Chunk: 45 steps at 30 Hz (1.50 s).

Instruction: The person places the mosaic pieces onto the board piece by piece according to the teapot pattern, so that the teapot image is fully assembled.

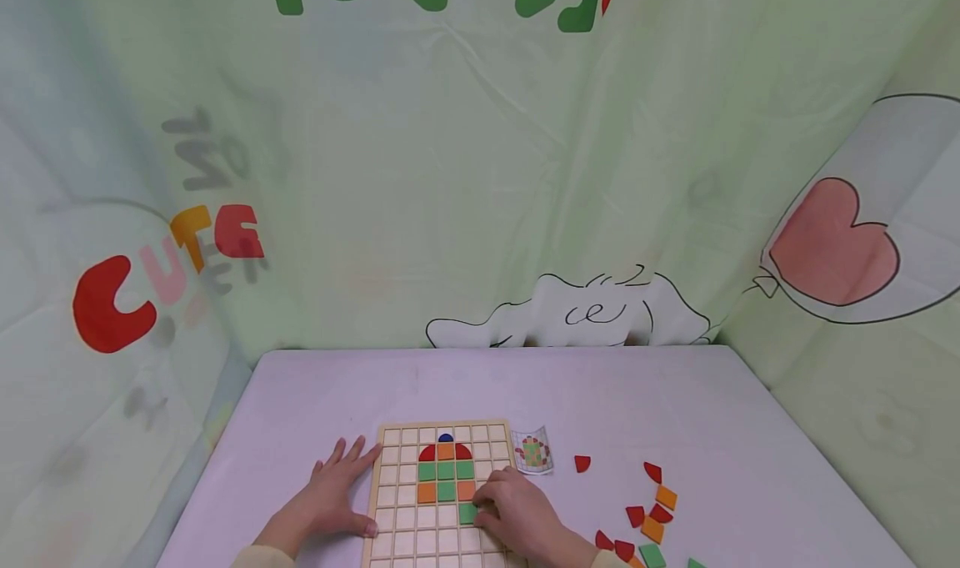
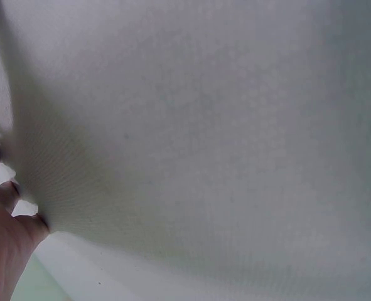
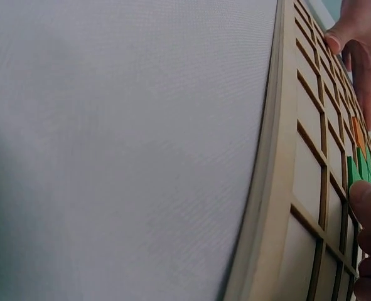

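A wooden grid board (image 1: 384, 497) lies on the table, with colored tiles set in its cells. My left hand (image 1: 330, 497) has its fingers spread, with thumb and forefinger at the board's left edge. Over the right half, my right hand (image 1: 521, 514) pinches a green square tile (image 1: 467, 514) below the filled rows. In the right wrist view the thumb (image 3: 368, 204) lies against this green tile (image 3: 353, 172). Set in the board are a blue piece (image 1: 446, 438), red quarter-rounds (image 1: 427, 453), orange squares (image 1: 427, 492) and green squares (image 1: 446, 470).
A small printed pattern card (image 1: 532, 451) lies by the board's upper right corner. Loose red quarter-rounds (image 1: 582, 464), orange squares (image 1: 666, 497) and green squares (image 1: 652, 555) are scattered on the table (image 1: 337, 393) to the right. Printed curtains (image 1: 480, 176) stand behind and beside it.
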Available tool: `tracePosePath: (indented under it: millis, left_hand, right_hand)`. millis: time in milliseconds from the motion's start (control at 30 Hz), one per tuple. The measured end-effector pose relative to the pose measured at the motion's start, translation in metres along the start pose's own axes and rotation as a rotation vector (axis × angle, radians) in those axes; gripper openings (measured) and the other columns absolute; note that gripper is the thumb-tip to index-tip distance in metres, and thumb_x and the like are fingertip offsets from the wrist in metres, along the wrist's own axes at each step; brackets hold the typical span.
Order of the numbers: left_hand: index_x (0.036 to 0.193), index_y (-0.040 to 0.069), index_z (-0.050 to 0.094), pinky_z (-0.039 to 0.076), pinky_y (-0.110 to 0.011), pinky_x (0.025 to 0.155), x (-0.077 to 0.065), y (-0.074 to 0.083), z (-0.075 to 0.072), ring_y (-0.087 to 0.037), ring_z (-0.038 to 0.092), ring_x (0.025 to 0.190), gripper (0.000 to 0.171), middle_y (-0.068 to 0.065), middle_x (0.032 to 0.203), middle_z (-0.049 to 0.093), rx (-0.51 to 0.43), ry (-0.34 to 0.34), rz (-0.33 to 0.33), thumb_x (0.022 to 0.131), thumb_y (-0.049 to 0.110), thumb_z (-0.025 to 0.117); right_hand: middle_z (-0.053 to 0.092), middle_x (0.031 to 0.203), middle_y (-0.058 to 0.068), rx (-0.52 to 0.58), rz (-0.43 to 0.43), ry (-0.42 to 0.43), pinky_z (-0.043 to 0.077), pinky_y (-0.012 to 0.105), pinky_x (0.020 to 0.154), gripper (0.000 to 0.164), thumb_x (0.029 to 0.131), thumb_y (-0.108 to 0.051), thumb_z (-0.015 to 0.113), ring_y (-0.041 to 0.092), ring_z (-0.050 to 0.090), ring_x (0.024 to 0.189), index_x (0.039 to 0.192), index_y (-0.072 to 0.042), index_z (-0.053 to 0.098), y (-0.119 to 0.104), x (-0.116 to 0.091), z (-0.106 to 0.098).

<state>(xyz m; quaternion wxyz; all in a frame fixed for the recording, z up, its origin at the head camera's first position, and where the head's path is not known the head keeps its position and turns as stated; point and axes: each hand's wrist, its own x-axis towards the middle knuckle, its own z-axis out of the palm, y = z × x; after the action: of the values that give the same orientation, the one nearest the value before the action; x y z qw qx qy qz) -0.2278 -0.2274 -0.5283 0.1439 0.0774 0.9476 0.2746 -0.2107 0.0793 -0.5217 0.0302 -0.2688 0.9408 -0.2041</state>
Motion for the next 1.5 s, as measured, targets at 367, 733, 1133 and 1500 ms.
tracePosePath:
  millis: [367,733,1133,1500]
  left_hand:
    - [0.156,0.012,0.043,0.013,-0.079,0.116,0.002,-0.003,0.002,-0.054,0.012,0.154,0.118,-0.025,0.165,0.03,0.003,-0.01,-0.01,0.056,0.038,0.099]
    - [0.155,0.01,0.043,0.013,-0.08,0.115,-0.001,-0.003,0.0,-0.056,0.012,0.154,0.119,-0.026,0.165,0.03,-0.004,-0.002,0.013,0.054,0.037,0.099]
    - [0.156,0.011,0.043,0.013,-0.08,0.116,0.001,-0.004,0.001,-0.055,0.012,0.154,0.119,-0.025,0.165,0.03,0.004,-0.004,0.014,0.055,0.039,0.099]
    - [0.156,0.01,0.043,0.012,-0.081,0.115,0.002,-0.007,0.001,-0.056,0.012,0.154,0.12,-0.026,0.165,0.029,-0.013,-0.005,0.03,0.054,0.042,0.098]
  right_hand:
    - [0.07,0.084,-0.012,0.0,0.029,-0.009,0.052,0.021,0.072,0.012,0.083,-0.021,0.083,0.0,0.051,0.079,0.093,-0.014,0.082,-0.002,0.001,0.003]
    - [0.069,0.085,-0.011,0.054,0.056,0.011,0.055,0.027,0.076,0.008,0.086,-0.018,0.08,0.005,0.056,0.084,0.092,-0.013,0.081,0.007,-0.011,-0.014]
    - [0.068,0.087,-0.01,0.123,0.337,-0.014,0.06,0.034,0.08,0.015,0.084,-0.018,0.083,0.01,0.057,0.087,0.099,-0.013,0.08,0.042,-0.043,-0.048]
    - [0.067,0.091,-0.005,0.184,0.555,0.038,0.06,0.024,0.074,0.023,0.083,-0.019,0.084,0.01,0.058,0.082,0.104,-0.011,0.079,0.089,-0.096,-0.064]
